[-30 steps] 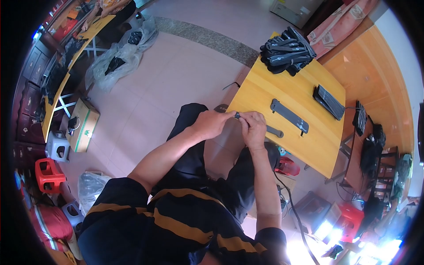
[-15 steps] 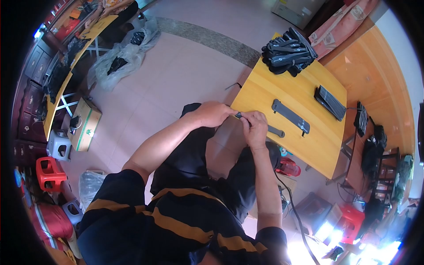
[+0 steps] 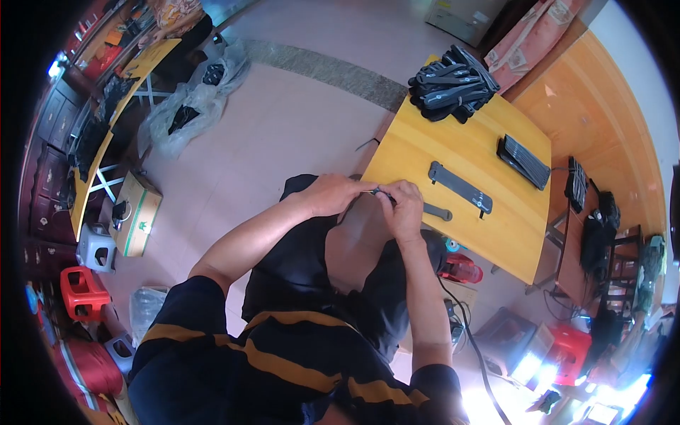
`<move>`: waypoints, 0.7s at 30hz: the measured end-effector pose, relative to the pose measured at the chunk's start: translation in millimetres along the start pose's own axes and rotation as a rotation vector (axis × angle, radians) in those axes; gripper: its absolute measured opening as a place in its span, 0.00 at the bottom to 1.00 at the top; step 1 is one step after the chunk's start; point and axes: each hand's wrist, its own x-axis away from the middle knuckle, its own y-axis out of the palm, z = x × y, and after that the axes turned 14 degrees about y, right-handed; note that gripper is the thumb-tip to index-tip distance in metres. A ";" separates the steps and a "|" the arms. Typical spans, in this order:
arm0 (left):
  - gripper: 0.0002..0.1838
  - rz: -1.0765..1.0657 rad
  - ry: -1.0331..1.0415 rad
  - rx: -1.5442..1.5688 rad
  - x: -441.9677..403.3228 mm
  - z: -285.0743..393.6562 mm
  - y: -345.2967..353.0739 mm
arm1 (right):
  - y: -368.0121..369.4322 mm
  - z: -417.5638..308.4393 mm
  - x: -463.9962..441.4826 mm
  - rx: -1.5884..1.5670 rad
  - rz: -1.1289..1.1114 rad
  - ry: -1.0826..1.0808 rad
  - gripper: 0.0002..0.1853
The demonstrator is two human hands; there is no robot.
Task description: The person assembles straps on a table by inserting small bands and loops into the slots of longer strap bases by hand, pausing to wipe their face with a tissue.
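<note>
My left hand is closed, its fingertips pinched at the near left edge of the yellow table. Beside it my right hand grips the end of a dark grey strap, whose rounded far end lies on the tabletop. A small dark piece shows between the two hands; what the left fingertips hold is too small to name. Beyond the hands lies a flat grey strap with white print. Farther right is a stack of dark strips. A heap of grey and black straps sits at the table's far corner.
On the left are a cardboard box, a grey stool, a red stool and a clear plastic bag. Another person is at a table at upper left. A black cable hangs near my right arm.
The view has shifted slightly. My hands have stayed together at the table edge, and the left fingers have moved a little against the small dark piece.
</note>
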 end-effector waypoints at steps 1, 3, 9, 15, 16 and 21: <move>0.24 -0.001 0.018 -0.006 0.2 -0.9 -0.3 | 0.1 0.5 1.2 -0.017 -0.006 0.015 0.08; 0.24 -0.008 0.039 -0.010 -3.3 1.0 -3.6 | 0.7 0.4 2.2 -0.009 0.004 0.020 0.08; 0.21 -0.215 -0.043 -0.129 -29.6 10.3 -34.4 | 3.6 0.6 4.1 0.031 0.017 0.010 0.09; 0.23 -0.475 0.040 0.056 -82.8 -20.5 -44.4 | 4.2 -4.2 5.5 0.060 0.017 0.015 0.10; 0.24 -0.597 -0.114 0.157 -93.1 -19.2 -48.7 | 4.6 -4.3 6.1 0.060 0.018 0.029 0.09; 0.24 -0.717 -0.363 0.314 -95.6 -16.3 -57.6 | 4.9 -1.3 4.4 0.011 0.009 0.055 0.09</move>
